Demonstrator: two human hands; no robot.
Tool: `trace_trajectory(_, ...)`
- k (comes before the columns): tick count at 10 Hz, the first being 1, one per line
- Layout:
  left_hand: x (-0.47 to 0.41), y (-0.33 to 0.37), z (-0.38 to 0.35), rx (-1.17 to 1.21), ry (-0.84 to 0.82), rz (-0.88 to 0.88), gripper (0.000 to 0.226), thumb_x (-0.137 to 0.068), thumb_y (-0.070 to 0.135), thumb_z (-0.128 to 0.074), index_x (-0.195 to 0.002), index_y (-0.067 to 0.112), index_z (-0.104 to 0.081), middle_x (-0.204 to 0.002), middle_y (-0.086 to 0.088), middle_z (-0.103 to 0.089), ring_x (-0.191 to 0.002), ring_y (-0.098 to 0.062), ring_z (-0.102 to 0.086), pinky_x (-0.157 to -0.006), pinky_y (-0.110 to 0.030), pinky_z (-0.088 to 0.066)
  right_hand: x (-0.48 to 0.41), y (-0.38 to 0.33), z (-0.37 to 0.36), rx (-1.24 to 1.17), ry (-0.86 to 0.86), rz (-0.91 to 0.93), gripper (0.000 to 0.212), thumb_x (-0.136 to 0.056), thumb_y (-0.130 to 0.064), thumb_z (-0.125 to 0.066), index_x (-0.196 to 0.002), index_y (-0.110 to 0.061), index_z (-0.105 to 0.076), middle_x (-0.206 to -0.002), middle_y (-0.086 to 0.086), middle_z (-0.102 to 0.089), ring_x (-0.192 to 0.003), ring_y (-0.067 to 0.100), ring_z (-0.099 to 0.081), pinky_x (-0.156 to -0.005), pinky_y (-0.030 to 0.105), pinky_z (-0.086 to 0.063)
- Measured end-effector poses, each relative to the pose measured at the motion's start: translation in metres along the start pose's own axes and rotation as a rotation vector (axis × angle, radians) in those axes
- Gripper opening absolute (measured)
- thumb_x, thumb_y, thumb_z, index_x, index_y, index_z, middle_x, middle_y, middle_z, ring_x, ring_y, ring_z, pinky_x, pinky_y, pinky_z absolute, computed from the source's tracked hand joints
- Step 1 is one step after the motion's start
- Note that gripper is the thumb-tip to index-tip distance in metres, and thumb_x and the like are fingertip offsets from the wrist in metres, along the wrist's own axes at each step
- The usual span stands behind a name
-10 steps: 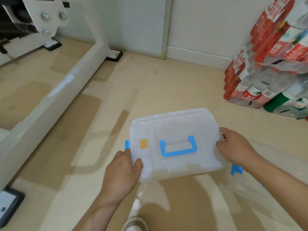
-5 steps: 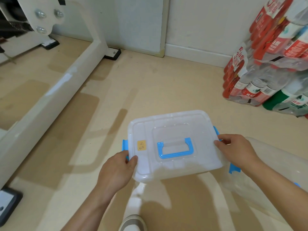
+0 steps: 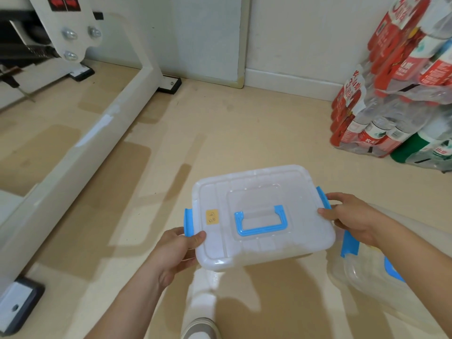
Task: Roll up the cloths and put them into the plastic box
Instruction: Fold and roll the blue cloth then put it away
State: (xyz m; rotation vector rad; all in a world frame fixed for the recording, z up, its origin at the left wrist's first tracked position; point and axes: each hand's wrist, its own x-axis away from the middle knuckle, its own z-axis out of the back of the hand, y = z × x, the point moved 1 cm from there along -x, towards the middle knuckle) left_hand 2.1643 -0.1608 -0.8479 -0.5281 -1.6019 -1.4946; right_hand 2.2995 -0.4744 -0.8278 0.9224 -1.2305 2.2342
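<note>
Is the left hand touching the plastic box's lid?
Touching. The head view shows the left hand gripping the lid at its near left corner, thumb lying on top beside the blue latch.

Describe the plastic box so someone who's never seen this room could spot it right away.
Look at the tan floor, right in front of the person. The plastic box is held between the left hand and right hand. Unlike the second clear container beside it, its lid carries a blue handle and yellow sticker.

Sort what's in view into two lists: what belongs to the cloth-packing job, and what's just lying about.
For the job:
plastic box, lid on
left hand and right hand, gripping its sides
No cloths show.

Lying about:
bottled water packs
white frame
second clear box by the right hand
shoe
</note>
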Motion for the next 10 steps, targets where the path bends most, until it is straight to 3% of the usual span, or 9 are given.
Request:
trace_trajectory(1, -0.006, 0.001, -0.002, -0.057, 0.075, -0.071, 0.020, -0.085, 0.010, -0.067, -0.104, 0.004, -0.066, -0.092, -0.012, -0.075, -0.084, -0.029, -0.070, -0.077, -0.036, -0.057, 0.002, -0.003, -0.006, 0.153, 0.076, 0.133, 0.039, -0.089, -0.003, -0.059, -0.128, -0.010, -0.056, -0.103, 0.012, -0.067, -0.092, 0.028, -0.064, -0.084, 0.040, -0.050)
trace_trajectory(2, -0.006, 0.001, -0.006, -0.237, 0.221, -0.185, 0.021, -0.084, 0.017, -0.068, -0.103, 0.010, -0.065, -0.089, -0.004, -0.071, -0.075, -0.022, -0.065, -0.073, -0.035, -0.053, 0.004, -0.006, -0.012, 0.295, 0.134, 0.210, 0.032, -0.091, -0.006, -0.053, -0.121, -0.011, -0.062, -0.101, 0.010, -0.067, -0.090, 0.029, -0.062, -0.075, 0.034, -0.047)
trace_trajectory(4, 0.005, 0.010, -0.010, -0.738, 0.414, -0.316, 0.021, -0.082, 0.037, -0.065, -0.098, 0.024, -0.068, -0.085, 0.007, -0.071, -0.076, -0.017, -0.063, -0.059, -0.027, -0.042, 0.006, -0.013, -0.025, 0.731, 0.260, 0.225, 0.008, -0.084, -0.009, -0.048, -0.086, -0.006, -0.055, -0.084, 0.010, -0.060, -0.078, 0.031, -0.056, -0.059, 0.032, -0.039)
trace_trajectory(5, 0.007, 0.015, -0.012, -0.955, 0.446, -0.354, 0.025, -0.083, 0.040, -0.062, -0.091, 0.018, -0.066, -0.069, 0.003, -0.066, -0.066, -0.018, -0.061, -0.051, -0.026, -0.038, 0.010, -0.019, -0.031, 0.931, 0.273, 0.228, 0.003, -0.084, -0.010, -0.048, -0.087, -0.009, -0.047, -0.076, 0.005, -0.049, -0.076, 0.027, -0.050, -0.060, 0.029, -0.035)
trace_trajectory(6, 0.007, 0.017, -0.016, -1.075, 0.451, -0.371, 0.029, -0.086, 0.044, -0.058, -0.076, 0.016, -0.055, -0.065, 0.003, -0.058, -0.064, -0.019, -0.058, -0.050, -0.027, -0.036, 0.012, -0.020, -0.033, 1.051, 0.279, 0.225, 0.018, -0.085, -0.009, -0.046, -0.102, -0.006, -0.050, -0.067, 0.000, -0.037, -0.074, 0.026, -0.048, -0.056, 0.028, -0.033)
trace_trajectory(7, 0.007, 0.019, -0.020, -1.161, 0.453, -0.371, 0.038, -0.089, 0.044, -0.053, -0.065, 0.019, -0.038, -0.064, 0.005, -0.050, -0.065, -0.020, -0.052, -0.054, -0.027, -0.035, 0.011, -0.020, -0.034, 1.091, 0.290, 0.227, 0.025, -0.086, -0.008, -0.046, -0.109, -0.002, -0.049, -0.072, 0.002, -0.042, -0.074, 0.025, -0.049, -0.056, 0.028, -0.033)
trace_trajectory(8, 0.008, 0.015, -0.014, -1.139, 0.426, -0.398, 0.034, -0.090, 0.046, -0.050, -0.069, 0.020, -0.044, -0.066, 0.006, -0.053, -0.065, -0.018, -0.055, -0.052, -0.027, -0.036, 0.016, -0.013, -0.037, 1.093, 0.289, 0.228, 0.041, -0.088, -0.006, -0.042, -0.127, 0.001, -0.039, -0.091, 0.009, -0.057, -0.077, 0.027, -0.052, -0.056, 0.028, -0.035)
trace_trajectory(9, 0.008, 0.009, -0.008, -1.107, 0.316, -0.373, 0.037, -0.090, 0.053, -0.043, -0.084, 0.018, -0.053, -0.078, 0.003, -0.062, -0.074, -0.020, -0.061, -0.061, -0.031, -0.047, 0.028, -0.006, -0.040, 1.158, 0.354, 0.297, 0.052, -0.091, -0.010, -0.038, -0.141, -0.001, -0.023, -0.125, 0.012, -0.051, -0.096, 0.031, -0.060, -0.063, 0.032, -0.037)
trace_trajectory(10, 0.020, 0.016, -0.002, -1.082, 0.324, -0.429, 0.040, -0.092, 0.052, -0.039, -0.102, 0.015, -0.052, -0.096, 0.001, -0.067, -0.089, -0.023, -0.062, -0.073, -0.035, -0.050, 0.052, -0.020, -0.026, 1.056, 0.439, 0.451, 0.028, -0.092, -0.016, -0.039, -0.118, -0.008, -0.040, -0.118, 0.009, -0.052, -0.094, 0.032, -0.058, -0.063, 0.033, -0.035)
